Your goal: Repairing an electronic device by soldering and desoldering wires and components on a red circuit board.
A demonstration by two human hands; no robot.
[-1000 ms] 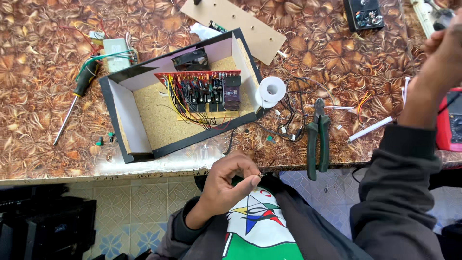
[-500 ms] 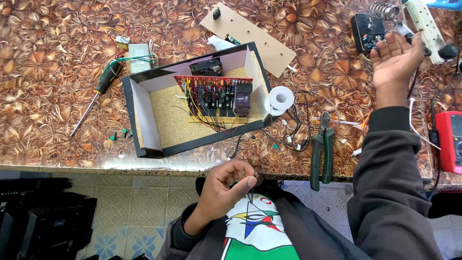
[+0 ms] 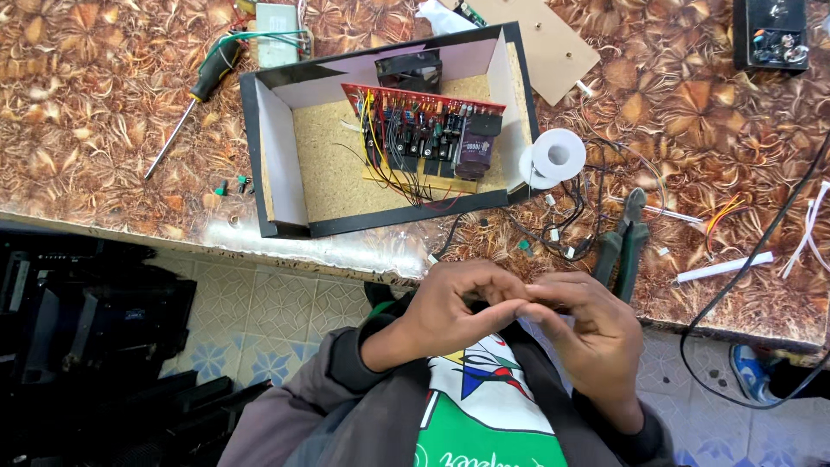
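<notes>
My left hand and my right hand meet in front of my chest, just below the table's front edge. Their fingertips press together, and anything between them is hidden. Beyond them on the table stands an open box with white walls, black edges and a chipboard floor. A red circuit board with many wires and dark components stands upright in it, in front of a black fan. Neither hand touches the box.
Green-handled pliers, a white tape roll and loose wire scraps lie right of the box. A green-and-black screwdriver lies to its left. A black cable hangs over the table edge. Dark equipment sits on the tiled floor.
My right arm has come back from the far right of the table, and its hand now meets my left hand. The view has shifted, so the box sits more to the left.
</notes>
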